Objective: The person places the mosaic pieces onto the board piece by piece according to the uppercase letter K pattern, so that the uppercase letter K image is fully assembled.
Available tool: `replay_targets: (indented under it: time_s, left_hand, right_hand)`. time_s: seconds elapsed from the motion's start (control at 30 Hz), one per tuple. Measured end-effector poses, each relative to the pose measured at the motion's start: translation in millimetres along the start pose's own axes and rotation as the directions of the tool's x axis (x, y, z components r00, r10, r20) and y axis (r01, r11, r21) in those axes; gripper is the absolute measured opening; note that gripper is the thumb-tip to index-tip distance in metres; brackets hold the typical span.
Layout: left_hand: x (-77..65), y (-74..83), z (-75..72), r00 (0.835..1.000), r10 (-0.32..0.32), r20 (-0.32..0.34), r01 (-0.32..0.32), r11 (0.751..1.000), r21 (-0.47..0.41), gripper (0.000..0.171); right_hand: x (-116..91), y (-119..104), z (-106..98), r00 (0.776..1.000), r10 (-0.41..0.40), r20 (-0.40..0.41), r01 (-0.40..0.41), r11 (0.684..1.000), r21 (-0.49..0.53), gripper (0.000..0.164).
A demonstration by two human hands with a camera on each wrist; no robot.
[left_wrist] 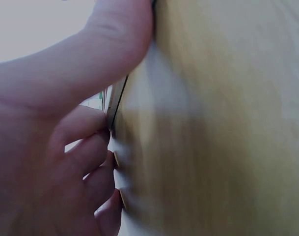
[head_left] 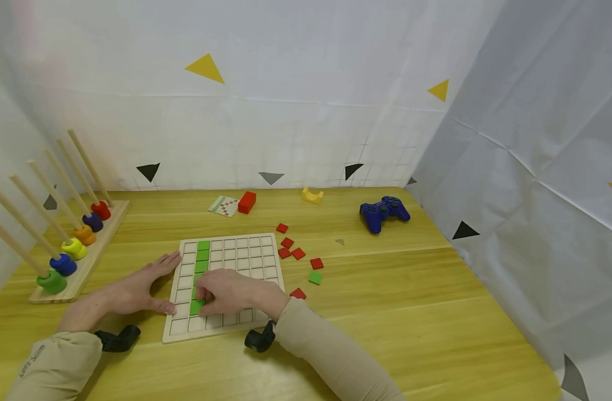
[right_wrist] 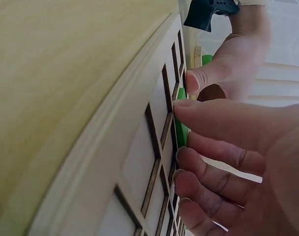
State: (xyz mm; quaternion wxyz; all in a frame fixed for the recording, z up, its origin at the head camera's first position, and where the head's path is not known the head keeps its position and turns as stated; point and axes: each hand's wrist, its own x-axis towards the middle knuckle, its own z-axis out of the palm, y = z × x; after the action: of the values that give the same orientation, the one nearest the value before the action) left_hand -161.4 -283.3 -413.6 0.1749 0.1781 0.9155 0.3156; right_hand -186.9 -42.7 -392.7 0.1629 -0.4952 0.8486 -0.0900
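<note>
Beige sleeves point(head_left: 331, 348) foremost, grid board point(head_left: 243, 262) beyond

Its left edge is touched by the left hand point(head_left: 140, 287), fingers and thumb spread. Over the grid, a green tile point(right_wrist: 181, 130) is pinched by the right hand point(head_left: 230, 292) between thumb and bent index finger. Moving room is left (past scattered red tiles point(head_left: 298, 254)) toward the table's point(head_left: 436, 317) right edge.

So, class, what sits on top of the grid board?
Green tiles lie in the second column from the left, and the right hand is over part of the board. Whatever is directly beneath that hand is covered and cannot be seen.
</note>
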Motion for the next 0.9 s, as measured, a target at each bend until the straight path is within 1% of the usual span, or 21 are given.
replay_targets:
  time_s: [0.33,0.9]
  left_hand:
    - [-0.2,-0.1,0.0,1.0,-0.004,0.001,0.004,1.0,-0.009,0.114]
    - [-0.2,-0.4,0.1,1.0,0.003,-0.005,-0.003,1.0,-0.007,0.113]
  right_hand:
    - [0.4,-0.2,0.3,0.999,0.032,0.006,-0.033,0.999,0.03,0.02]
    - [1.5,1.7,1.7,0.999,0.032,0.001,-0.032,0.998,0.061,0.021]
